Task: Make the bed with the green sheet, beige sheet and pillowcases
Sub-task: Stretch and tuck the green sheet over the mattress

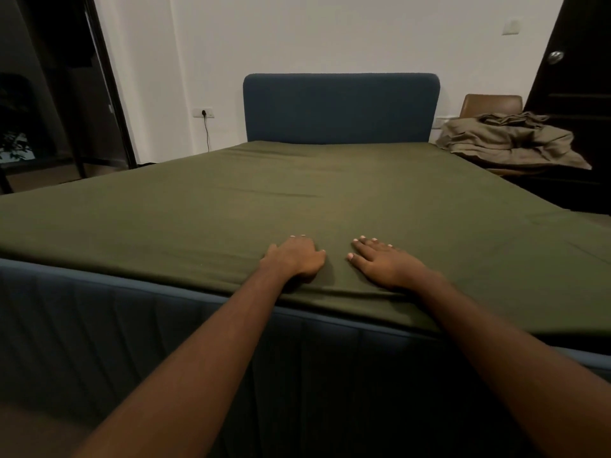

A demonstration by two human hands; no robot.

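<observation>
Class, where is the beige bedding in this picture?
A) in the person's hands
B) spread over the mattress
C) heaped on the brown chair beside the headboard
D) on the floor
C: the beige bedding lies bunched on the brown chair right of the headboard; only the green sheet is spread flat.

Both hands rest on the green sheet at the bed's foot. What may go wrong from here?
1. The left hand and right hand rest near the foot edge; sliding them could drag the green sheet loose or add wrinkles like those mid-bed.
2. The beige sheet, heaped on the chair, overhangs it and might slip down.
</observation>
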